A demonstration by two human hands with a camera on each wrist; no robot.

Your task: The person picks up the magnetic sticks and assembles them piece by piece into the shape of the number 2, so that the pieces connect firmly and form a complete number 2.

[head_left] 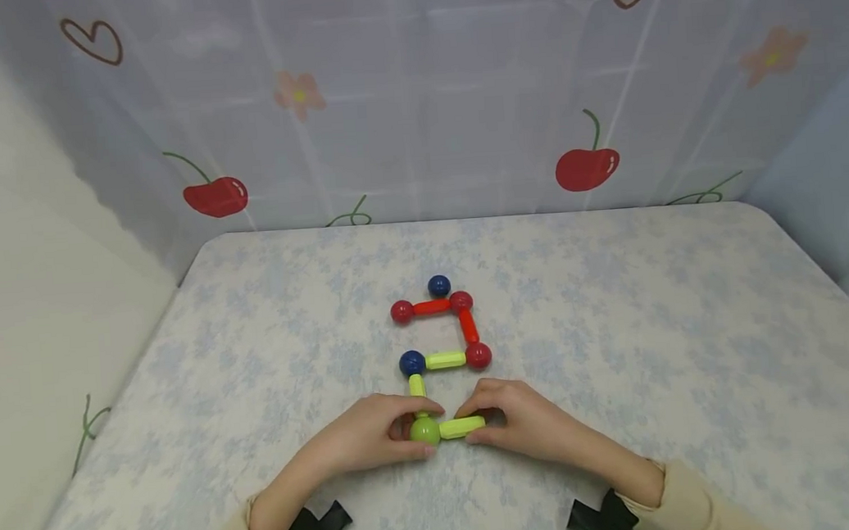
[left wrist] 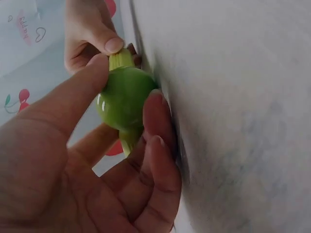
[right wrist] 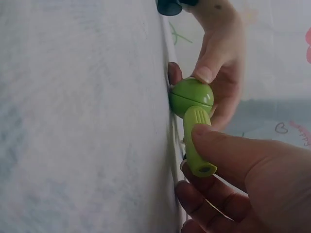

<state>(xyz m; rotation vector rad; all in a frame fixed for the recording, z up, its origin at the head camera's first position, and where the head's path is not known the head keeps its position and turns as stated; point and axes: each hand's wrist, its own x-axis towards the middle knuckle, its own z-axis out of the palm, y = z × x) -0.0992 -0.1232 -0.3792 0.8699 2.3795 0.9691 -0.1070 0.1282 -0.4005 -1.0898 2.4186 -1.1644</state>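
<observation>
My left hand (head_left: 370, 433) grips a green ball (head_left: 425, 431) between thumb and fingers, low over the table. My right hand (head_left: 527, 422) pinches a yellow-green rod (head_left: 462, 427) whose left end meets that ball; its free end shows a dark round tip in the right wrist view. From the green ball a second yellow-green rod (head_left: 417, 385) runs back to a blue ball (head_left: 412, 363). Another yellow-green rod (head_left: 445, 360) links the blue ball to a red ball (head_left: 478, 356). A red rod (head_left: 469, 326) joins this to a further red ball (head_left: 461, 302).
At the far end, a red rod (head_left: 431, 307) leads left to a red ball (head_left: 402, 312). Another blue ball (head_left: 439, 286) sits just behind that rod. A patterned cloth covers the table (head_left: 287, 307), and a printed curtain (head_left: 412, 93) hangs along its back edge.
</observation>
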